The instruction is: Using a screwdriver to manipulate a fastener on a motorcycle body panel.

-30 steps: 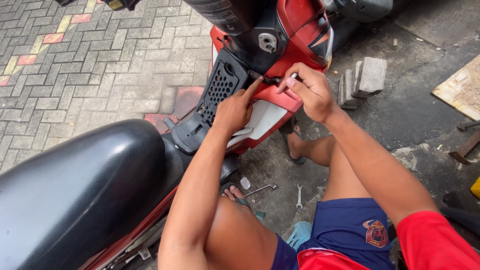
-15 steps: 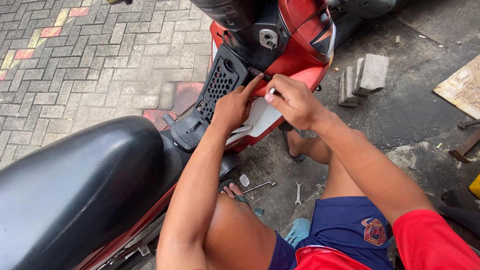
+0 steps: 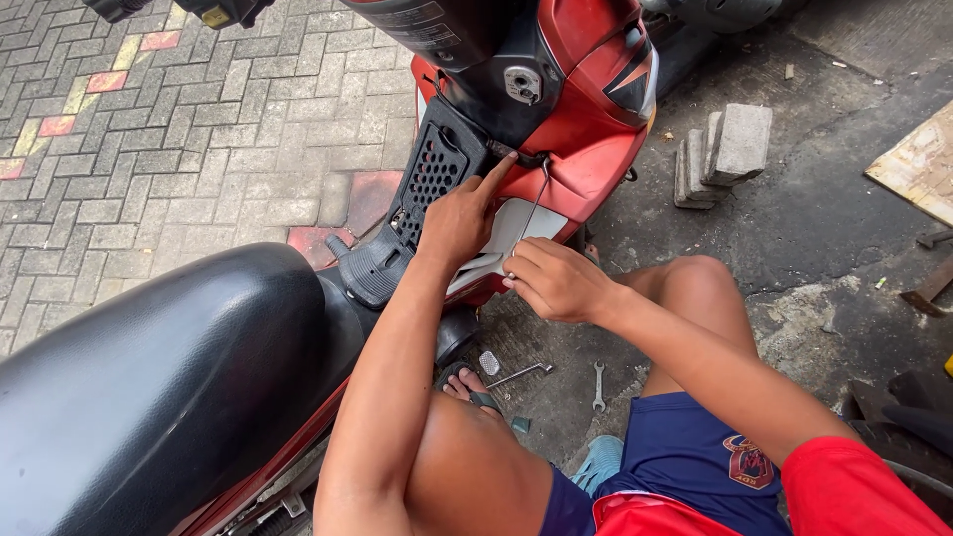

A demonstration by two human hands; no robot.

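Nearest to me are my own bent knees, blue shorts [image 3: 685, 457] and a red shirt hem, with the black scooter seat [image 3: 149, 387] filling the lower left. I squat on rough grey concrete [image 3: 814, 218], stained and cracked, and between my feet lie a small open-ended wrench [image 3: 598, 385], a thin bent metal tool [image 3: 516, 375] and a little pale cap. My sandalled foot [image 3: 467, 387] rests just beside them. My right hand [image 3: 556, 283] sits low by the scooter's white side panel [image 3: 511, 233], its fingers [image 3: 526, 270] curled together and pinching the lower end of a thin wire rod [image 3: 541, 194] that rises straight up to the red body [image 3: 586, 129]. My left hand [image 3: 459, 220] lies on the black perforated panel [image 3: 429, 179], forefinger stretched out and pressing at a small dark bracket [image 3: 516, 155] where the rod's top end meets the fairing; the other fingers are loosely folded. Above that the black leg shield carries a round key lock [image 3: 522, 83]. Further off to the right, grey paving blocks [image 3: 730, 149] stand stacked on edge on the concrete, and a pale wooden board [image 3: 918, 164] pokes in from the right edge. To the left, the ground changes to grey interlocking brick paving [image 3: 179, 149] with a few red and yellow bricks.
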